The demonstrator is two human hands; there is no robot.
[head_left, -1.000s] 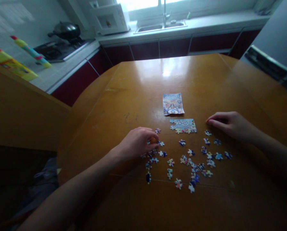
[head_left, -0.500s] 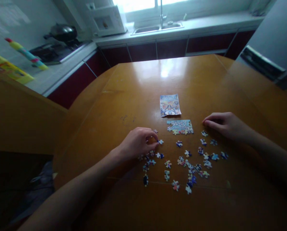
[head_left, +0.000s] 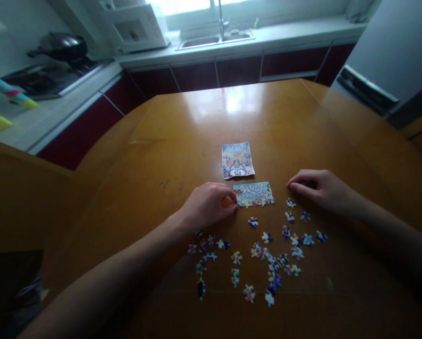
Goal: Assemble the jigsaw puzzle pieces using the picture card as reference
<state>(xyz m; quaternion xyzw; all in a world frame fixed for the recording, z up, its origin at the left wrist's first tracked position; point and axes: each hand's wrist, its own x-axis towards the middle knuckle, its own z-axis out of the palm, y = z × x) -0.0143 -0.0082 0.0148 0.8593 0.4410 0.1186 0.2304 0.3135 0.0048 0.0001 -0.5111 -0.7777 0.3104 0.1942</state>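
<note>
My left hand (head_left: 211, 203) is closed in a pinch at the left edge of the partly joined jigsaw puzzle (head_left: 255, 194). Between its fingertips is a small puzzle piece (head_left: 236, 202), mostly covered by the fingers. On the table to the right of the joined section rests my right hand (head_left: 313, 186), thumb and forefinger pressed together; whatever they may hold is hidden. Loose puzzle pieces (head_left: 276, 261) lie scattered below both hands, some overlapping. One dark blue and white piece (head_left: 253, 222) sits just under the joined section.
A creased picture sheet (head_left: 237, 160) with a penguin lies behind the puzzle on the wooden table (head_left: 182, 122). Beyond are a counter with a sink (head_left: 216, 40), a stove with a dark pan (head_left: 64, 47), and a pale appliance (head_left: 369, 89) at the right.
My left hand has moved up and right with a puzzle piece, from among the loose pieces to the joined section's left edge. My right hand stays beside the puzzle. The view has shifted slightly.
</note>
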